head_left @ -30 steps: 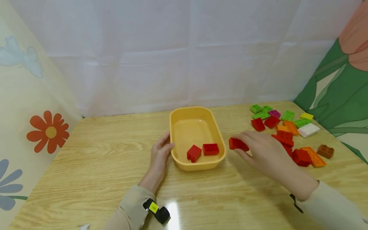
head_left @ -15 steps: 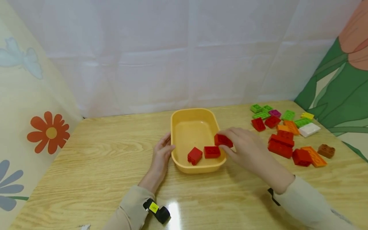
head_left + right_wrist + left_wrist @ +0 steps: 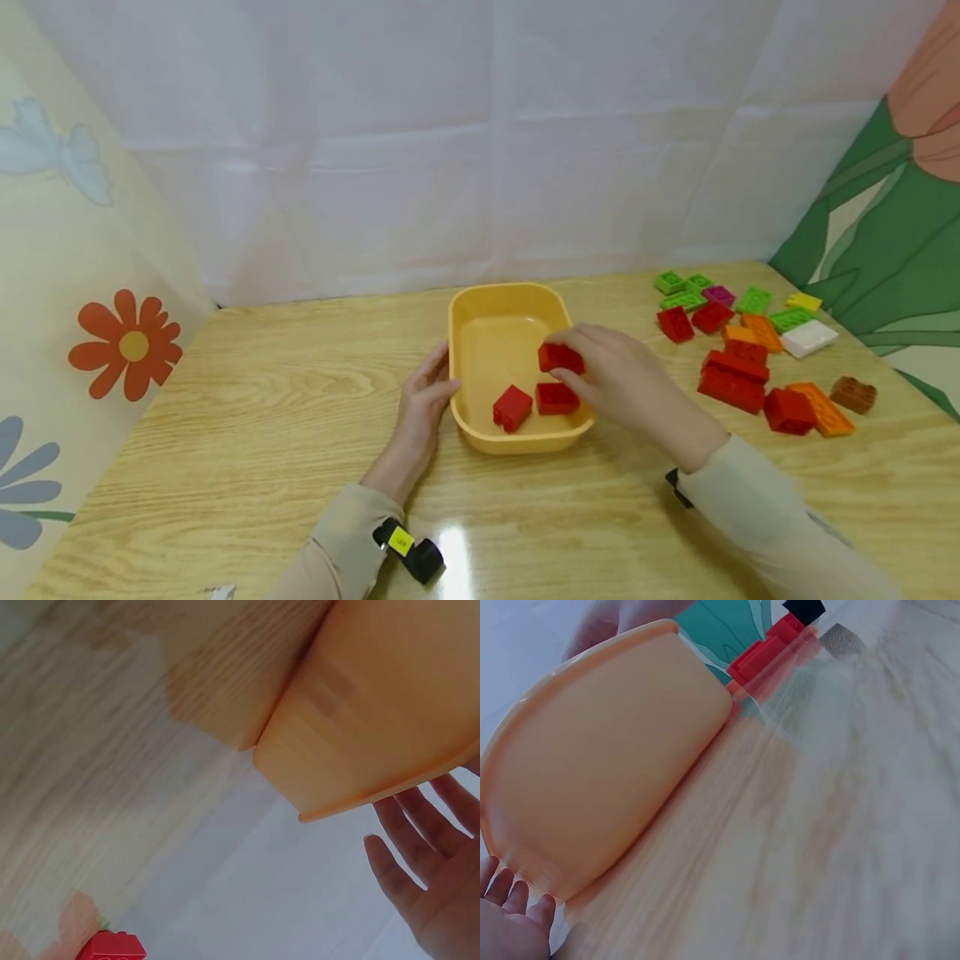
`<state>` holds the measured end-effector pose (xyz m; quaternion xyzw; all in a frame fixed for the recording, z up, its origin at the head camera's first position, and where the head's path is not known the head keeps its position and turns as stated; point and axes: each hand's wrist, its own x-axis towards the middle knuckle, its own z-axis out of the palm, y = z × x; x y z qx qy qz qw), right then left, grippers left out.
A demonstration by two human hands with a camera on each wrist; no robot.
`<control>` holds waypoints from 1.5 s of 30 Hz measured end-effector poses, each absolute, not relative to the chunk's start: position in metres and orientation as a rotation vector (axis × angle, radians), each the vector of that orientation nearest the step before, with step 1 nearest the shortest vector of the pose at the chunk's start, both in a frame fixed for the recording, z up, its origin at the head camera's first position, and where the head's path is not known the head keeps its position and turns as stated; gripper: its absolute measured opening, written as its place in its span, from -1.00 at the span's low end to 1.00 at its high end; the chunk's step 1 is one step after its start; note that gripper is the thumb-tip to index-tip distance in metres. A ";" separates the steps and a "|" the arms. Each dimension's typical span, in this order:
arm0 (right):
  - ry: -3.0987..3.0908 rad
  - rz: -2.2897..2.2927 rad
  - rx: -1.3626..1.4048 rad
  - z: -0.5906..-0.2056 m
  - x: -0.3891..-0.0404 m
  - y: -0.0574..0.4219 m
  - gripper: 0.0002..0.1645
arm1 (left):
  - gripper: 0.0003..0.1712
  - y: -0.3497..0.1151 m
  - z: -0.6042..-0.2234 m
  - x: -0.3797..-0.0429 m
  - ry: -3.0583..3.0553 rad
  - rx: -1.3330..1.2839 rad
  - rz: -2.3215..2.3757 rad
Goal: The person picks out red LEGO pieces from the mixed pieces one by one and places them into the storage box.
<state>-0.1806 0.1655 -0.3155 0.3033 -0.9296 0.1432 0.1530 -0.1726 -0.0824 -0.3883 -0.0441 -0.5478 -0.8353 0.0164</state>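
A yellow plastic bin (image 3: 491,346) stands on the table, with one red toy brick (image 3: 513,408) and another red brick (image 3: 557,398) lying at its near end. My left hand (image 3: 422,417) rests against the bin's left side, thumb at the rim. In the left wrist view, that hand's fingers (image 3: 516,898) are fairly straight beside the bin wall. Over the bin's right side, my right hand (image 3: 618,379) pinches a third red brick (image 3: 559,358) between thumb and fingers. The right wrist view has the right hand (image 3: 442,874) at the bin's rim; its brick is hidden there.
Loose bricks lie on the right of the wooden table (image 3: 285,400): red ones (image 3: 731,387), green ones (image 3: 753,300), an orange one (image 3: 825,410), a white one (image 3: 810,339) and a brown one (image 3: 853,394). A white sheet (image 3: 375,150) hangs behind.
My right hand has carried the red brick leftward from beside the bin to over its inside. The bin has shifted slightly right, and the left hand has stayed at its side.
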 end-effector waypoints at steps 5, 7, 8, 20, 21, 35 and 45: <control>-2.675 0.399 0.912 -0.320 -0.188 0.168 -0.55 | -0.21 -0.080 -0.390 -0.173 -1.691 -0.206 -2.622; -2.685 0.394 0.925 -0.322 -0.190 0.171 -0.56 | -0.20 -0.079 -0.391 -0.173 -1.695 -0.233 -2.639; -2.690 0.390 0.930 -0.322 -0.190 0.172 -0.56 | -0.20 -0.078 -0.391 -0.173 -1.697 -0.247 -2.648; -2.748 0.326 0.979 -0.324 -0.188 0.171 -0.61 | -0.12 -0.076 -0.392 -0.171 -1.754 -0.417 -2.733; -2.747 0.318 0.984 -0.324 -0.187 0.170 -0.62 | -0.12 -0.076 -0.392 -0.171 -1.754 -0.415 -2.737; -2.727 0.335 1.022 -0.327 -0.187 0.167 -0.62 | -0.15 -0.077 -0.391 -0.174 -1.740 -0.351 -2.757; -2.723 0.336 1.027 -0.326 -0.189 0.166 -0.65 | -0.15 -0.079 -0.389 -0.174 -1.753 -0.308 -2.758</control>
